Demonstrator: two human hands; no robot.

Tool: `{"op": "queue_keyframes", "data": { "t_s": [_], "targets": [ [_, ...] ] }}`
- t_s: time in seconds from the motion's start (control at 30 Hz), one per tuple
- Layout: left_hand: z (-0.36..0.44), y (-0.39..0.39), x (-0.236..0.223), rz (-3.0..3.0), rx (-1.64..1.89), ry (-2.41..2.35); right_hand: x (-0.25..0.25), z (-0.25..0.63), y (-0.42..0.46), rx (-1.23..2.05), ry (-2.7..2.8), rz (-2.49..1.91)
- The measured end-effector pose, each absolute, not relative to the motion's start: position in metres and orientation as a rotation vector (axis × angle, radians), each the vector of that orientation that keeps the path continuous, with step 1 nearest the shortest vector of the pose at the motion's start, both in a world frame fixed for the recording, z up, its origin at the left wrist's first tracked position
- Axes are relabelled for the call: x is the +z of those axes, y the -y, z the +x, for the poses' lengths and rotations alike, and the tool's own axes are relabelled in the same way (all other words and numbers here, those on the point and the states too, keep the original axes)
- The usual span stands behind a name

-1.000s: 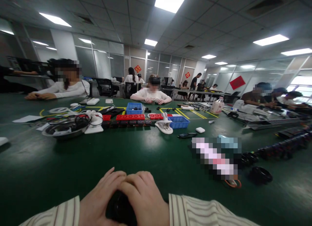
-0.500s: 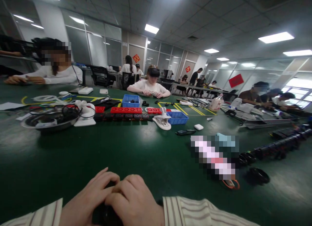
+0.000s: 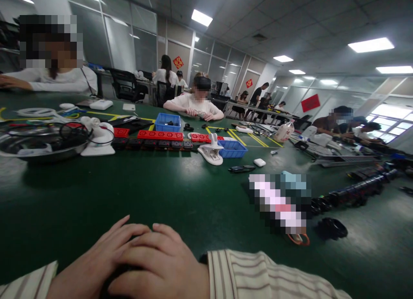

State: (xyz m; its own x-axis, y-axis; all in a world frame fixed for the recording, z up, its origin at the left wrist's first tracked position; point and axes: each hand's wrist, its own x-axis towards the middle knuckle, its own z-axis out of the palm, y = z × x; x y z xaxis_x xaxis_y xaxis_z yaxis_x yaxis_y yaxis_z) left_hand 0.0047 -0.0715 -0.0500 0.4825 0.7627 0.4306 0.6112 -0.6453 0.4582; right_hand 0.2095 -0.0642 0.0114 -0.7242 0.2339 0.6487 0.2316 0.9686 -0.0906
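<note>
At the bottom of the head view my left hand [image 3: 100, 254] and my right hand [image 3: 164, 260] are together just above the green table [image 3: 122, 195]. The right hand's curled fingers overlap those of the left. Beneath them a dark gap shows, and whatever they close around is mostly hidden, too dark to name. Right of the hands lies a black ring-shaped part [image 3: 332, 228], apart from both. A blurred-out pink and white thing [image 3: 277, 204] with an orange loop [image 3: 301, 239] lies nearer.
Farther back are a metal bowl [image 3: 41, 150] with cables, a row of red parts [image 3: 159, 135], a white clip stand [image 3: 211, 152], and a blue bin [image 3: 234, 149]. Black parts form a line [image 3: 358, 189] at right. A co-worker [image 3: 195, 101] sits opposite, another [image 3: 61, 77] at left.
My hands have shifted slightly left in the view, and the right fingers now reach farther over the left hand. The black thing seen between them is more covered. The camera view has tilted.
</note>
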Motion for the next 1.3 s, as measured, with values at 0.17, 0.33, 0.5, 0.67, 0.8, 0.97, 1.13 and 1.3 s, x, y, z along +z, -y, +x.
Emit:
{"op": "queue_keyframes", "data": {
  "t_s": [0.17, 0.33, 0.5, 0.67, 0.8, 0.97, 1.13, 1.3],
  "targets": [
    [0.016, 0.08, -0.019, 2.605, 0.902, -1.169, 0.016, 0.208, 0.066, 0.034, 2.38, -0.609],
    [0.022, 0.083, -0.002, 2.566, 0.758, -1.225, 0.018, 0.205, 0.068, -0.204, 2.418, -0.69],
    [0.026, 0.086, 0.003, 2.553, 0.74, -1.247, 0.027, 0.206, 0.071, -0.231, 2.53, -0.627],
    [0.025, 0.078, 0.013, 2.532, 0.502, -1.082, 0.032, 0.209, 0.066, -0.083, 2.677, -0.313],
    [0.019, 0.076, 0.006, 2.617, 0.522, -0.966, 0.022, 0.208, 0.061, -0.104, 2.636, -0.13],
    [0.018, 0.085, -0.028, 2.626, 0.832, -1.213, 0.017, 0.206, 0.064, -0.034, 2.442, -0.183],
    [0.019, 0.088, -0.031, 2.654, 0.907, -1.275, -0.001, 0.198, 0.069, 0.057, 2.108, -0.627],
    [0.022, 0.085, -0.003, 2.56, 0.687, -1.208, -0.007, 0.197, 0.062, -0.038, 2.378, -0.694]
  ]
}}
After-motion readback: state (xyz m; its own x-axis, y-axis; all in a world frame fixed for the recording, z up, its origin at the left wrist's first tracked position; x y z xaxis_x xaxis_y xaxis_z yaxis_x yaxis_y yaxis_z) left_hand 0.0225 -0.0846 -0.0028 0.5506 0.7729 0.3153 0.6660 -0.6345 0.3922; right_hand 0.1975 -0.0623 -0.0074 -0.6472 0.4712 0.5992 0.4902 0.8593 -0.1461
